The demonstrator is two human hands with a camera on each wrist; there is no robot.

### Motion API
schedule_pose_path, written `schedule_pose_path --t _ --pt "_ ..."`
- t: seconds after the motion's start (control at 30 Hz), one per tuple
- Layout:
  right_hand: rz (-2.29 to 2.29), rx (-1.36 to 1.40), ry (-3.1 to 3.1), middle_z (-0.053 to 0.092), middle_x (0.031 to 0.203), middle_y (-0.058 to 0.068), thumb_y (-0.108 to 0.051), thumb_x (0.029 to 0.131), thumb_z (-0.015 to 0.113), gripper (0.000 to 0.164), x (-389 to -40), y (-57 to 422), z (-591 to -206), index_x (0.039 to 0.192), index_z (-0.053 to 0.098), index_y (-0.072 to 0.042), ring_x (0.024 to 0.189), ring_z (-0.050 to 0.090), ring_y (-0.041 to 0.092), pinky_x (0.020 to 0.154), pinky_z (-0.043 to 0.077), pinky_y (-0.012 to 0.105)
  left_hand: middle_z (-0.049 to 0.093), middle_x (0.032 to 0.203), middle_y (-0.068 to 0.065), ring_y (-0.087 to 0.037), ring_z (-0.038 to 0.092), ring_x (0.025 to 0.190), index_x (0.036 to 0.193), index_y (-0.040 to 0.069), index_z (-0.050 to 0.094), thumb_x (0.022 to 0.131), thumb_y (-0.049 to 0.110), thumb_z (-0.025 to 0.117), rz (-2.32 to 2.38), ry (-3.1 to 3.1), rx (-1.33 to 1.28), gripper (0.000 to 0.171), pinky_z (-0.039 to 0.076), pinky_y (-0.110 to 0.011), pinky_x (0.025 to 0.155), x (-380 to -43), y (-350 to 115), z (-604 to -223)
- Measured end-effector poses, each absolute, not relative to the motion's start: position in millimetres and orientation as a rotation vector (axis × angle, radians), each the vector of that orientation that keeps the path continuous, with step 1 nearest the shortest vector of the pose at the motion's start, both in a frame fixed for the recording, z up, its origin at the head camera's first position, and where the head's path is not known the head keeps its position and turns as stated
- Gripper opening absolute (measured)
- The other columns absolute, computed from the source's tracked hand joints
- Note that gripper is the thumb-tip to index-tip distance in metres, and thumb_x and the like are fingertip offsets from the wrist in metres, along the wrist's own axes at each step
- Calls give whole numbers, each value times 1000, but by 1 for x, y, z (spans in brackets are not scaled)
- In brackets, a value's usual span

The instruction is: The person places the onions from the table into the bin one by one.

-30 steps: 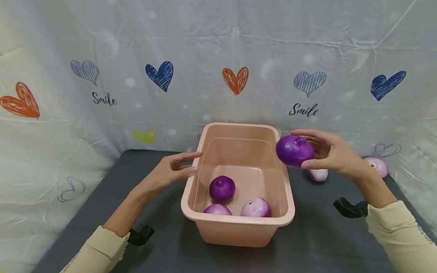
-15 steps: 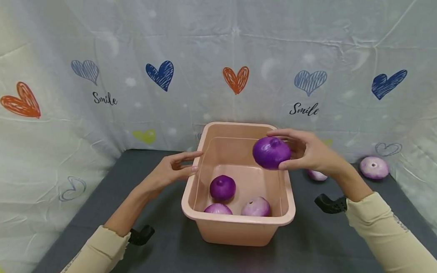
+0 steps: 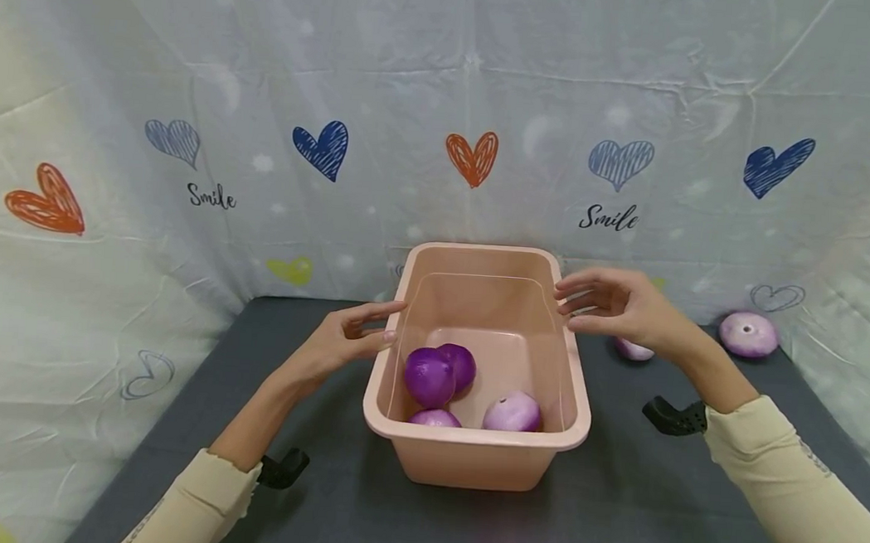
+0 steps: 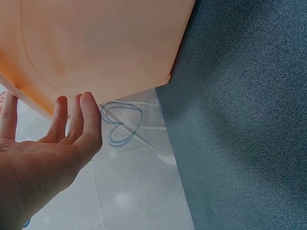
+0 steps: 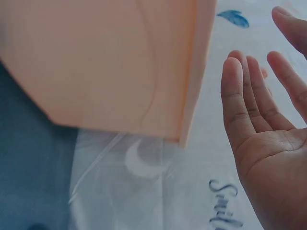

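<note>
A pink plastic tub [image 3: 468, 460] stands on the dark table with several purple onions in it. Two deep purple onions [image 3: 428, 377] lie against each other at its left side, one partly covering the other. A paler onion [image 3: 512, 412] lies near the front right, and another pale onion [image 3: 435, 418] is half hidden by the front rim. My left hand [image 3: 337, 339] has its fingertips at the left rim, the fingers [image 4: 91, 112] spread along the tub's outer wall. Over the right rim my right hand [image 3: 627, 311] is raised, fingers relaxed and nothing in them.
Right of the tub, a pale onion [image 3: 748, 335] sits at the table's far right corner. Another onion [image 3: 634, 349] is partly hidden behind my right hand. A white curtain [image 3: 386, 94] with printed hearts hangs behind and beside the table [image 3: 300, 512].
My right hand moved left over the tub with a deep purple onion and let go of it; the onion now lies inside. The hand has drawn back right. My left hand stayed put.
</note>
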State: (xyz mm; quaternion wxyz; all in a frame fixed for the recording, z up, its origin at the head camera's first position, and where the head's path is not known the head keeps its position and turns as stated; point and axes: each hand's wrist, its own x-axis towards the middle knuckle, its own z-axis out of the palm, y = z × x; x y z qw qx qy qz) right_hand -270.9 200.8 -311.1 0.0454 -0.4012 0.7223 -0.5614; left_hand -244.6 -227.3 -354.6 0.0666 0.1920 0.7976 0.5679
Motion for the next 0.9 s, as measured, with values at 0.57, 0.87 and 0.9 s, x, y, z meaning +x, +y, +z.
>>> schedule_pose_path --t 0.57,0.87,0.9 --pt "-1697 -923 2357 65 123 15 2 96 68 36 -256 267 -350 131 59 6 112 66 33 88 57 36 47 151 -11 -35 53 130 150 17 55 99 25 70 1724 2391 603 54 49 -52 98 -245 -227 -355" --pt "-1679 -866 2452 59 127 29 1 97 67 38 -244 295 -365 133 57 9 112 66 26 88 56 31 46 152 -8 -32 53 130 149 20 55 99 27 70 1716 2389 585 53 50 -51 98 -244 -227 -354" --pt "-1664 -845 2473 59 127 28 0 97 67 37 -242 298 -366 133 58 7 112 66 23 88 55 30 46 152 -8 -32 53 130 150 20 55 99 27 70 1716 2389 585 53 50 -51 98 -244 -227 -354"
